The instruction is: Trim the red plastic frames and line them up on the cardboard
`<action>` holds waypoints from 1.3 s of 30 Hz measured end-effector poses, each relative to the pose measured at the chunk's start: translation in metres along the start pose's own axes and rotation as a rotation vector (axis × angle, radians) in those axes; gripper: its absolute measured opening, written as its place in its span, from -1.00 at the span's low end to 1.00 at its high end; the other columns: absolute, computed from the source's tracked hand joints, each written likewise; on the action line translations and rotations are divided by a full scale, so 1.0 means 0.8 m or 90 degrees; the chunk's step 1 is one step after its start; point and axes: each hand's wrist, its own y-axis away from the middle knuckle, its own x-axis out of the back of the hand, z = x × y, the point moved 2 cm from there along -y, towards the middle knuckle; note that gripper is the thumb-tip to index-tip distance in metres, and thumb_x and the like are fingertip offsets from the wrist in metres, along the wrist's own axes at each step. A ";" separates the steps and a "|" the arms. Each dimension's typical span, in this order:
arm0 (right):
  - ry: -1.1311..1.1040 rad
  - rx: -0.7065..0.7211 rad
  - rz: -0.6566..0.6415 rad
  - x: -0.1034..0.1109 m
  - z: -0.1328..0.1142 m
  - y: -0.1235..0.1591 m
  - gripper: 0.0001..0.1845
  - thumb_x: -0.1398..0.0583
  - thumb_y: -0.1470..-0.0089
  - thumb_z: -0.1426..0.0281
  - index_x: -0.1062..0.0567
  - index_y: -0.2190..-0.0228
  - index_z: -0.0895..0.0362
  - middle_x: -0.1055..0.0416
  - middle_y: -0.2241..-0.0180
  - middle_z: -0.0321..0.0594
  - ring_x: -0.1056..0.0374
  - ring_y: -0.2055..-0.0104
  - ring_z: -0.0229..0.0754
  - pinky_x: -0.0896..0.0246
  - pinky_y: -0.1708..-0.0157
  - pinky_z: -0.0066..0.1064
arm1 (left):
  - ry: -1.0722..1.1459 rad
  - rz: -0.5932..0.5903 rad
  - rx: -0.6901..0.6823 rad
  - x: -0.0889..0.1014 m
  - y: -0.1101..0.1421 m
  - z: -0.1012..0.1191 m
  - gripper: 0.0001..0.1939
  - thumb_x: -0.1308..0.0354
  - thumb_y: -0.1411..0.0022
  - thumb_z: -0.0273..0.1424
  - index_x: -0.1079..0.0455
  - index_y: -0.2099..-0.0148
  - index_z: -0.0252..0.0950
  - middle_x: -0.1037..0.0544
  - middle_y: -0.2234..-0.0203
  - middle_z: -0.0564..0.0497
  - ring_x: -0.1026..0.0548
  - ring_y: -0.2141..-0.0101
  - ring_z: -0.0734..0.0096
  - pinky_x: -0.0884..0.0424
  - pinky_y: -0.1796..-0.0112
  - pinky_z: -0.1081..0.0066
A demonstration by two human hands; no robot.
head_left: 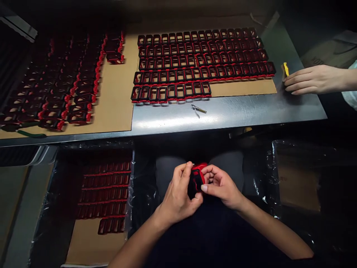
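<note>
Over my lap, both hands are closed on one red and black plastic housing. My left hand wraps around its left side, with the thumb along the upper edge. With thumb and fingertips, my right hand pinches its right side. The fingers cover much of the part, so its inner detail is hard to make out. Beyond my hands, on the metal table, lie a pair of small slim metal tools.
Rows of similar housings stand on cardboard, with more at the left. A lined bin at lower left holds further rows; another lined bin is at right. A co-worker's hand rests near a yellow tool. Green-handled pliers lie at left.
</note>
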 end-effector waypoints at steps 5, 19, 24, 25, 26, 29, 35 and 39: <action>0.245 0.131 0.042 -0.008 -0.031 0.014 -0.71 -0.32 -0.09 0.32 -0.53 0.14 0.14 -0.45 0.41 -0.29 -0.38 0.40 -0.30 -0.34 0.37 -0.46 | 0.180 0.037 0.079 -0.003 0.005 -0.009 -0.22 -0.27 -0.13 -0.47 -0.07 -0.35 -0.18 -0.30 -0.09 -0.23 -0.42 -0.10 0.04 -0.46 -0.06 -0.05; 0.141 0.052 0.000 -0.004 -0.020 0.013 -0.74 -0.32 -0.12 0.29 -0.56 0.14 0.10 -0.57 0.33 -0.25 -0.47 0.33 -0.29 -0.35 0.30 -0.50 | 0.308 0.070 0.066 -0.007 0.016 -0.015 -0.15 -0.37 -0.12 -0.35 -0.06 -0.38 -0.11 -0.37 -0.16 -0.20 -0.38 -0.17 0.03 -0.34 -0.17 -0.04; 0.113 0.036 -0.019 -0.004 -0.017 0.009 -0.78 -0.32 -0.12 0.30 -0.57 0.18 0.12 -0.56 0.39 -0.28 -0.45 0.40 -0.33 -0.34 0.33 -0.51 | 0.242 0.054 0.066 -0.005 0.014 -0.014 -0.14 -0.36 -0.11 -0.35 -0.05 -0.38 -0.14 -0.39 -0.14 -0.21 -0.39 -0.15 0.05 -0.37 -0.14 -0.03; 0.113 0.032 -0.016 -0.004 -0.017 0.008 -0.78 -0.32 -0.12 0.30 -0.57 0.19 0.12 -0.56 0.40 -0.29 -0.44 0.42 -0.33 -0.33 0.34 -0.51 | 0.228 0.053 0.057 -0.004 0.013 -0.013 -0.13 -0.36 -0.11 -0.36 -0.05 -0.38 -0.15 -0.40 -0.14 -0.21 -0.40 -0.14 0.06 -0.39 -0.13 -0.01; 0.113 0.027 -0.013 -0.003 -0.017 0.007 -0.77 -0.32 -0.11 0.30 -0.57 0.20 0.13 -0.55 0.41 -0.29 -0.43 0.43 -0.34 -0.32 0.35 -0.51 | 0.213 0.054 0.046 -0.003 0.012 -0.012 -0.13 -0.36 -0.10 -0.38 -0.05 -0.38 -0.17 -0.40 -0.13 -0.21 -0.40 -0.14 0.08 -0.41 -0.12 0.01; 0.116 0.013 -0.009 -0.003 -0.016 0.005 -0.76 -0.32 -0.10 0.29 -0.57 0.21 0.15 -0.51 0.46 -0.32 -0.40 0.47 -0.35 -0.29 0.39 -0.52 | 0.173 0.064 0.015 -0.001 0.008 -0.008 -0.14 -0.35 -0.09 -0.40 -0.06 -0.38 -0.22 -0.41 -0.11 -0.22 -0.41 -0.11 0.10 -0.44 -0.09 0.04; 0.157 0.008 0.006 -0.007 -0.018 0.003 -0.77 -0.32 -0.07 0.31 -0.57 0.23 0.18 -0.53 0.45 -0.29 -0.43 0.49 -0.31 -0.34 0.41 -0.48 | 0.089 0.083 -0.092 0.000 0.000 -0.004 -0.16 -0.35 -0.10 -0.41 -0.08 -0.36 -0.33 -0.43 -0.05 -0.28 -0.42 -0.08 0.05 -0.47 -0.04 0.00; 0.266 0.016 0.040 -0.013 -0.028 0.005 -0.84 -0.28 -0.06 0.37 -0.60 0.30 0.18 -0.54 0.49 -0.27 -0.45 0.50 -0.26 -0.34 0.43 -0.46 | 0.040 0.087 -0.141 0.002 -0.003 -0.002 -0.15 -0.33 -0.10 -0.44 -0.06 -0.37 -0.34 -0.44 -0.04 -0.30 -0.43 -0.06 0.02 -0.49 -0.01 -0.05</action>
